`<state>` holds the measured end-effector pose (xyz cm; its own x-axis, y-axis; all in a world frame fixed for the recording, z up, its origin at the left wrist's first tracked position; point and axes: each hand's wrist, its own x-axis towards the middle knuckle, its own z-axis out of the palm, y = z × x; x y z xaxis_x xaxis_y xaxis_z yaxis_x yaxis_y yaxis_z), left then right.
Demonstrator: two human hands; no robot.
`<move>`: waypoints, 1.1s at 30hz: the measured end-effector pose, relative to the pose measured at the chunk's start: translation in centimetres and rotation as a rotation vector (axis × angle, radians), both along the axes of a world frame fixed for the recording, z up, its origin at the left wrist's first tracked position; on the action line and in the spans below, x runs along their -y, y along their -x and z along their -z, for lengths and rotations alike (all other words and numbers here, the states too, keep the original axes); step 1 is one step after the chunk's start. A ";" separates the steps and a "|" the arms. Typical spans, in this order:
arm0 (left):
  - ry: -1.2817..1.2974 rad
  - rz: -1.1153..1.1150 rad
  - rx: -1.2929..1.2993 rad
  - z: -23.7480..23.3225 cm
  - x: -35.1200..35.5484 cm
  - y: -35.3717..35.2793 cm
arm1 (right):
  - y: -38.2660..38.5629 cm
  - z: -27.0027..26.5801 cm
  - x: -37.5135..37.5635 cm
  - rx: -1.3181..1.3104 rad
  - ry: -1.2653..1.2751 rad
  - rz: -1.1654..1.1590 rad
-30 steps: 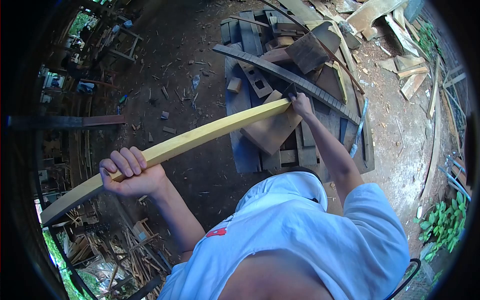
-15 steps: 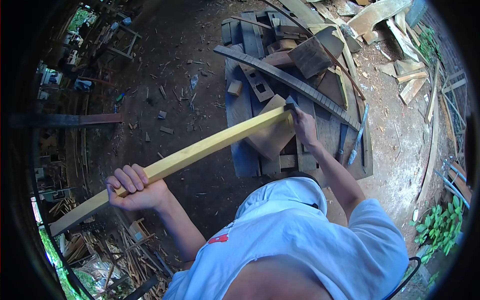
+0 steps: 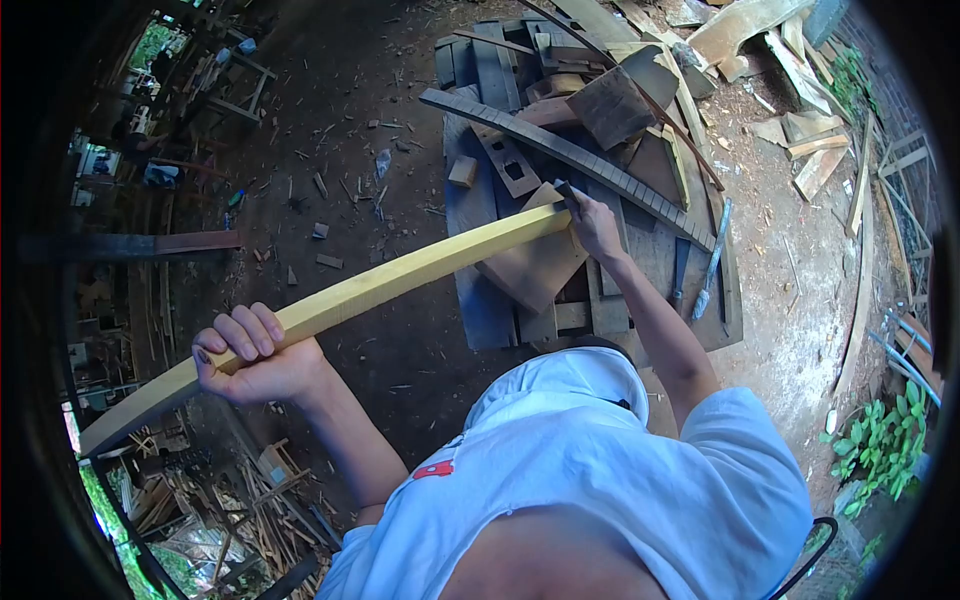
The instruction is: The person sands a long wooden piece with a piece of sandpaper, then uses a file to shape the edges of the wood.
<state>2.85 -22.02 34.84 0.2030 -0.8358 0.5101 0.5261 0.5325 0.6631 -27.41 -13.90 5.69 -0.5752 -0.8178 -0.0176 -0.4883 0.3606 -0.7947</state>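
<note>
A long, pale yellow wooden beam [image 3: 400, 272] runs slantwise across the view, its far end above the low wooden work surface [image 3: 478, 300]. My left hand [image 3: 245, 352] is wrapped around it toward its near left end. At the other end, my right hand [image 3: 597, 226] is closed on a small dark flat tool [image 3: 566, 193], which lies against the beam's end. My fingers hide part of that tool, so its exact kind does not show. Beneath the beam's right end lies a brown wooden block [image 3: 535, 268].
On the work surface lie a long notched wooden strip [image 3: 570, 155], a slotted wood piece [image 3: 508, 160] and a blue-handled tool [image 3: 712, 262]. Scrap wood [image 3: 822, 160] is piled at the upper right. Wood offcuts [image 3: 175, 490] lie at the lower left, and chips litter the ground.
The beam has shifted slightly left, both hands moving with it. Its right end has risen a little in view, and the dark tool now sits more across the end.
</note>
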 end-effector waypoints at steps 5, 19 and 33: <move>0.085 0.153 0.024 -0.3 0.6 0.6 | 1.7 1.9 1.3 -0.007 0.006 -0.015; -0.075 -0.048 0.012 -1.1 -0.1 2.8 | -0.3 -2.4 0.1 -0.019 0.019 0.052; 0.067 -0.134 0.099 0.1 0.4 5.1 | -7.6 -7.5 0.7 0.277 0.414 -0.104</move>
